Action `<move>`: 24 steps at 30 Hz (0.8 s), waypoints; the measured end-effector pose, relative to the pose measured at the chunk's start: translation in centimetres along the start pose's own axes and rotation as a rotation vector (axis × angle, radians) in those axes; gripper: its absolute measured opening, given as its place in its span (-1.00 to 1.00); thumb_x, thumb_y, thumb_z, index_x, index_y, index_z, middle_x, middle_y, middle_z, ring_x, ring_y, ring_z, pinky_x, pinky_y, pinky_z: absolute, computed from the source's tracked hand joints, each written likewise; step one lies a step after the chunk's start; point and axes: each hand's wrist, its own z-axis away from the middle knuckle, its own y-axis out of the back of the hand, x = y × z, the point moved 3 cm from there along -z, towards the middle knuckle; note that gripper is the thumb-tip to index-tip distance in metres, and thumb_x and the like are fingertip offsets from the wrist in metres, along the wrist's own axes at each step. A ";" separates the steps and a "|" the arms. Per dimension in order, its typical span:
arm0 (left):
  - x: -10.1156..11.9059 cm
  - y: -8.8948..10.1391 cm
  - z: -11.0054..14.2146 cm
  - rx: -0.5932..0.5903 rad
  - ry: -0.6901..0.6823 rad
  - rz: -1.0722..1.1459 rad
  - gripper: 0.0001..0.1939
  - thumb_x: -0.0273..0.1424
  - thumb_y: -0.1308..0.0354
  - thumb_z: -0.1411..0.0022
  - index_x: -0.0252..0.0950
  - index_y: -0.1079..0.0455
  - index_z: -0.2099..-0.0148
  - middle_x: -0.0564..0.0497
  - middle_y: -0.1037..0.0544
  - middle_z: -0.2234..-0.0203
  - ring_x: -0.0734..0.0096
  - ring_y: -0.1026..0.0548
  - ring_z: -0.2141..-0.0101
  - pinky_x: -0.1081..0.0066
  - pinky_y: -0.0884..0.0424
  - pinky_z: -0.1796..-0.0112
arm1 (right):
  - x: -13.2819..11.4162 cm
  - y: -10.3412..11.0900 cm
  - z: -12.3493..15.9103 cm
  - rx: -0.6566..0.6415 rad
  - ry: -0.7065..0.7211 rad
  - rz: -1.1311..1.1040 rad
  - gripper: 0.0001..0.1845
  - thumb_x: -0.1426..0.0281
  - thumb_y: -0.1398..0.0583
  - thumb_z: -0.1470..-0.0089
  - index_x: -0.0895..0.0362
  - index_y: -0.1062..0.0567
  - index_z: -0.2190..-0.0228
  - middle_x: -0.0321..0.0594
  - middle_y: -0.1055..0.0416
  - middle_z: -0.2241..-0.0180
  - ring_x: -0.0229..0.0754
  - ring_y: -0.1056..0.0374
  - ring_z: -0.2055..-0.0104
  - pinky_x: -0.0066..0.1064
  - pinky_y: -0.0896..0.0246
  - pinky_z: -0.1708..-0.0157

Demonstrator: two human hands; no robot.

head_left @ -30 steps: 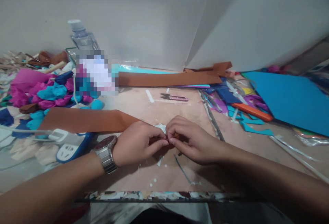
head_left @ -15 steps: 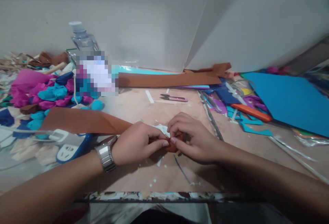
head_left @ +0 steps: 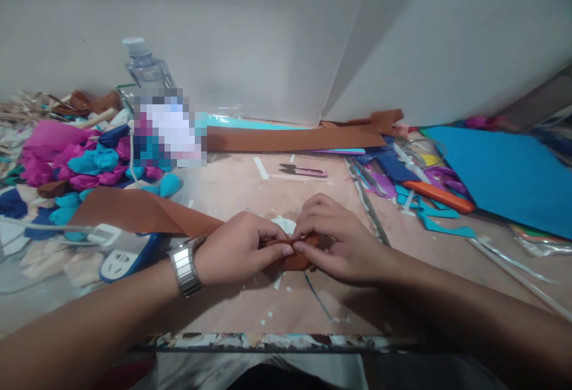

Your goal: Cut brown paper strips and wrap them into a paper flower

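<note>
A long brown paper strip (head_left: 138, 211) comes in from the left and passes behind my left wrist. Its far end is bunched between my two hands above the table. My left hand (head_left: 243, 250) is closed, thumb and fingers pinching the top edge of the strip. Right beside it my right hand (head_left: 342, 244) pinches the same edge, the two thumb tips almost meeting. Below the fingertips a short gathered flap of the strip hangs down, and more of it shows under my right palm. A whitish patch (head_left: 285, 225) lies on the table just behind the fingers.
Pink-handled thread snips (head_left: 306, 170) lie beyond my hands. Behind them rests another brown strip (head_left: 290, 138). Crumpled coloured pieces (head_left: 84, 157), a bottle (head_left: 149, 68) and a power strip (head_left: 125, 259) are at left. An orange cutter (head_left: 440, 197) and blue sheet (head_left: 513, 169) lie right.
The strip has been drawn toward my hands, its left part twisting and narrowing. More brown material shows gathered under my fingers. My right hand has shifted slightly up and right.
</note>
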 end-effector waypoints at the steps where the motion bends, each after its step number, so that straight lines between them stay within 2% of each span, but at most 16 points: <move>1: 0.0 0.0 0.0 -0.006 0.004 0.011 -0.63 -0.22 -0.15 -0.42 -0.32 -0.51 0.38 0.07 -0.48 0.58 0.51 -0.35 0.53 0.52 -0.21 0.48 | 0.0 0.0 0.0 0.001 0.001 -0.001 -0.94 0.47 -0.28 -0.22 0.09 -0.58 0.26 -0.18 -0.51 0.34 -0.08 -0.32 0.17 -0.19 -0.31 0.13; 12: -0.2 0.1 0.1 -0.079 0.028 0.051 -0.66 -0.27 -0.09 -0.46 -0.32 -0.42 0.37 0.15 -0.35 0.57 0.56 -0.22 0.49 0.52 -0.16 0.44 | 0.1 0.0 0.1 0.019 0.018 -0.009 -0.93 0.50 -0.29 -0.21 0.10 -0.59 0.26 -0.19 -0.53 0.36 -0.12 -0.38 0.22 -0.19 -0.33 0.12; 20: -0.2 0.0 -0.2 -0.107 0.056 0.095 -0.80 -0.40 -0.10 -0.38 -0.32 -0.53 0.26 0.15 -0.41 0.54 0.55 -0.27 0.48 0.51 -0.22 0.41 | 0.2 -0.2 0.2 0.010 0.002 -0.037 -0.88 0.53 -0.29 -0.20 0.10 -0.59 0.23 -0.22 -0.57 0.36 -0.15 -0.44 0.26 -0.19 -0.30 0.11; 24: -0.3 0.0 -0.2 -0.105 0.043 0.098 -0.78 -0.48 -0.08 -0.33 -0.32 -0.58 0.17 0.13 -0.50 0.47 0.49 -0.36 0.42 0.48 -0.29 0.33 | 0.3 -0.3 0.1 0.018 -0.007 -0.039 -0.86 0.54 -0.28 -0.19 0.10 -0.60 0.24 -0.22 -0.57 0.36 -0.15 -0.44 0.26 -0.19 -0.30 0.12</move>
